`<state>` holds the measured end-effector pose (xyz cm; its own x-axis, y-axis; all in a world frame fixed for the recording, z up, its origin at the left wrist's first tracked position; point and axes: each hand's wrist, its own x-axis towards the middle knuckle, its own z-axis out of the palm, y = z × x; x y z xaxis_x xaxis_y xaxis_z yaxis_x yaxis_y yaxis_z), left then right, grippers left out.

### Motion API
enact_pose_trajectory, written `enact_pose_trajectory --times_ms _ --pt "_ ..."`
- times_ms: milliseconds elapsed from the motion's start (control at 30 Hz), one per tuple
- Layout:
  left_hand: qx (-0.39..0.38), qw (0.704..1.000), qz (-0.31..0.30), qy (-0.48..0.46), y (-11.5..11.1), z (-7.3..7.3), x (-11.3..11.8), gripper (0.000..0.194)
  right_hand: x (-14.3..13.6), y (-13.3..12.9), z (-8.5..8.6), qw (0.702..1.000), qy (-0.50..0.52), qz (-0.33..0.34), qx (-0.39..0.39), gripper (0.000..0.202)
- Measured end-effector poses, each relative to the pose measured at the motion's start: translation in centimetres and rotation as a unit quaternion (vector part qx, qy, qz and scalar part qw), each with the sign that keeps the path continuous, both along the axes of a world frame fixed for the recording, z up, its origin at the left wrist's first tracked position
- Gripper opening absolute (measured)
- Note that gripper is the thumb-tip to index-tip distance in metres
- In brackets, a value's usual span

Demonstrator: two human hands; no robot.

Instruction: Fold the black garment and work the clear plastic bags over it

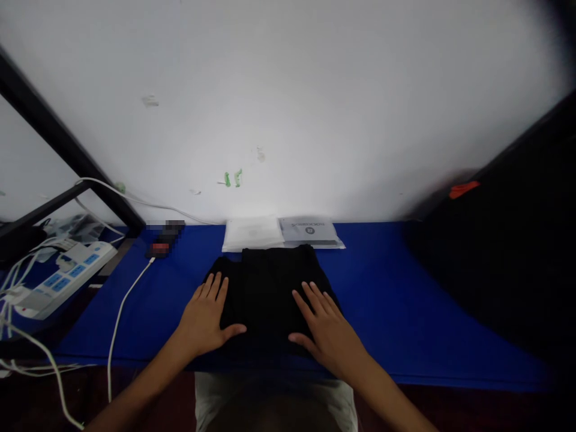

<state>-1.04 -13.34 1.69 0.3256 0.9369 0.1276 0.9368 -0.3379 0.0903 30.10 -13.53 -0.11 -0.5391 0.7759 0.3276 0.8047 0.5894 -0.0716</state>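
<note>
A folded black cloth [274, 294] lies on the blue tabletop [387, 300], close to its front edge. My left hand [204, 318] rests flat on the cloth's left side, fingers spread and thumb pointing inward. On the right side of the cloth, my right hand [327, 327] lies palm down with its fingers apart. Neither hand grips anything. Just behind the cloth are a white packet [253, 233] and a clear packet with a grey printed panel [310, 231], side by side against the wall.
At the back left lies a dark device [165, 239] with a white cable plugged in. A white power strip [67, 281] with tangled cables stands at the far left, by a black frame [67, 129]. A large dark mass [504, 252] covers the right side.
</note>
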Motion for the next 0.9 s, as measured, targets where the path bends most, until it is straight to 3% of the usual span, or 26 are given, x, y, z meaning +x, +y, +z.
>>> enact_pose_trajectory --times_ms 167,333,433,500,567,667,767,900 --pt "-0.038 0.998 0.042 0.031 -1.2 -1.3 -0.1 0.108 0.4 -0.8 -1.9 0.999 -0.025 -0.013 -0.041 0.075" --pt "-0.039 0.998 0.042 0.023 -0.4 0.6 -0.1 0.102 1.2 0.3 0.0 0.999 0.015 -0.002 -0.053 0.067" --pt "0.020 0.999 0.034 -0.018 0.2 1.8 1.0 0.083 2.6 3.8 2.0 0.997 0.075 -0.031 -0.015 0.045" --pt "0.055 0.997 0.006 -0.048 0.3 1.9 2.0 0.073 3.9 7.4 2.9 0.994 0.089 -0.043 0.039 0.046" --pt "0.060 0.996 -0.034 -0.056 0.1 1.5 2.9 0.074 5.2 11.2 3.1 0.995 0.044 -0.064 0.061 0.056" --pt "0.029 0.998 -0.057 -0.030 -0.4 0.4 3.7 0.086 6.3 15.8 2.3 0.995 -0.066 -0.072 0.033 0.062" --pt "0.007 0.999 -0.046 -0.014 -0.9 -0.5 3.7 0.088 6.6 17.8 1.2 0.991 -0.096 -0.094 0.026 0.053" --pt "0.006 0.999 -0.041 -0.012 -1.2 -1.1 3.5 0.086 6.7 17.7 1.0 0.982 -0.101 -0.154 0.047 0.038"
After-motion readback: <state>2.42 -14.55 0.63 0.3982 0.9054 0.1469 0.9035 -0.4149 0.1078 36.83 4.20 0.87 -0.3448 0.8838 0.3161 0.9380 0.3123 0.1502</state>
